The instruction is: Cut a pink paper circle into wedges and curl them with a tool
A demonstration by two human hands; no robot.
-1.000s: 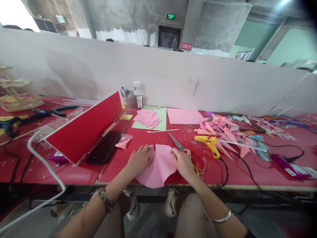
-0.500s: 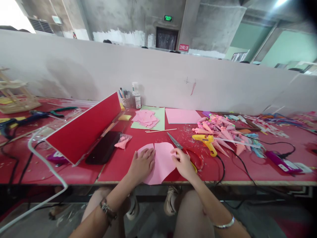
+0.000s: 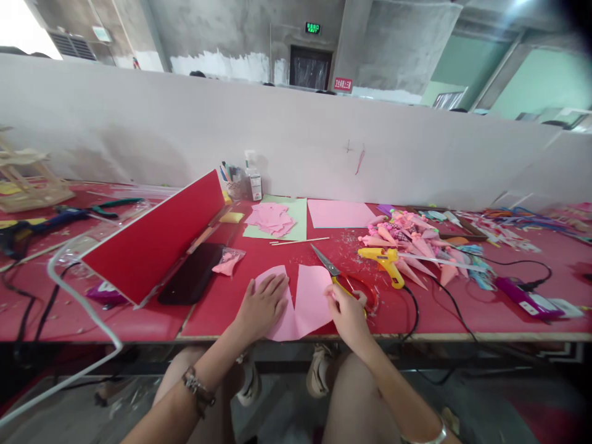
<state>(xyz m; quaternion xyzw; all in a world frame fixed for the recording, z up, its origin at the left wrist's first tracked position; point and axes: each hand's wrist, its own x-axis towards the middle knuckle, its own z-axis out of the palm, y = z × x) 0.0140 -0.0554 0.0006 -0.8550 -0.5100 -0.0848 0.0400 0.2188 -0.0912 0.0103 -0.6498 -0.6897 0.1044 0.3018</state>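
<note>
A rounded sheet of pink paper (image 3: 311,302) lies at the front edge of the red table, with a V-shaped gap between its left and right parts; the two join near the bottom. My left hand (image 3: 267,302) rests flat on the left part, fingers stretched out. At the right part's outer edge, my right hand (image 3: 343,306) pinches the paper between thumb and fingers. Just beyond that hand lie scissors (image 3: 329,262) with red and yellow handles, partly covered by it.
Right of the scissors are a yellow glue gun (image 3: 385,264) and a pile of pink paper cones (image 3: 416,243). Pink scraps (image 3: 271,219) lie on green paper (image 3: 300,228). A black phone (image 3: 192,274) and a red board (image 3: 157,237) stand left. Thin sticks (image 3: 300,241) lie behind.
The narrow slit in the pink paper has widened into a V-shaped gap. My right hand has shifted slightly right with the paper's right part; my left hand stays pressed on the left part.
</note>
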